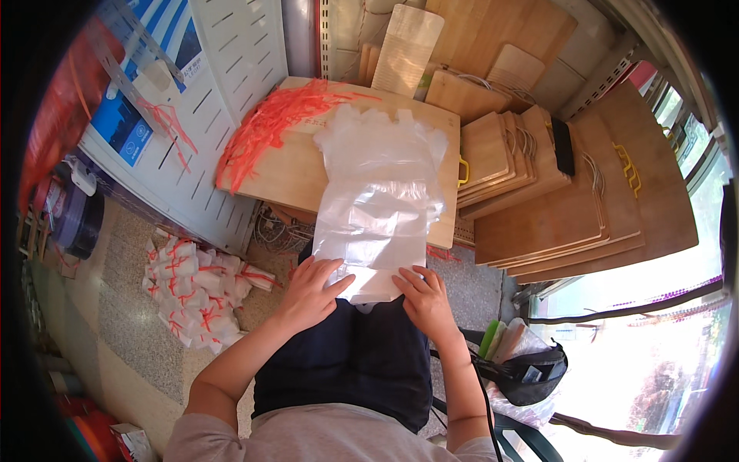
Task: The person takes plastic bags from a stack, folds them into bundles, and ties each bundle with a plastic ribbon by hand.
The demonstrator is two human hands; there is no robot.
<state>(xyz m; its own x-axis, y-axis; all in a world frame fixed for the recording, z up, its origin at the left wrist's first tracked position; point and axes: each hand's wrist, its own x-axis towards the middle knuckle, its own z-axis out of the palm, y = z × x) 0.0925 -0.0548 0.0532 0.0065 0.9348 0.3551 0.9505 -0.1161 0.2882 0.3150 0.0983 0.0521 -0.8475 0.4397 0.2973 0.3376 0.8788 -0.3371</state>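
A thin stack of clear-white plastic bags (373, 208) lies flat over a wooden board table and hangs past its near edge toward my lap. The handle ends spread at the far side. The near end looks folded over into a strip. My left hand (312, 294) grips this strip at its left side, with the thumb lying across it. At the right side my right hand (426, 302) holds the same strip, fingers curled on top; its thumb is mostly hidden. To the left of the bags, a heap of red plastic ties (265, 131) covers the table's corner.
On the floor at left lies a pile of white bundles tied in red (196, 292). Wooden boards (562, 185) lean at the right, some with yellow handles. A white perforated metal panel (208, 69) stands at the left. A black bag (531, 373) sits low right.
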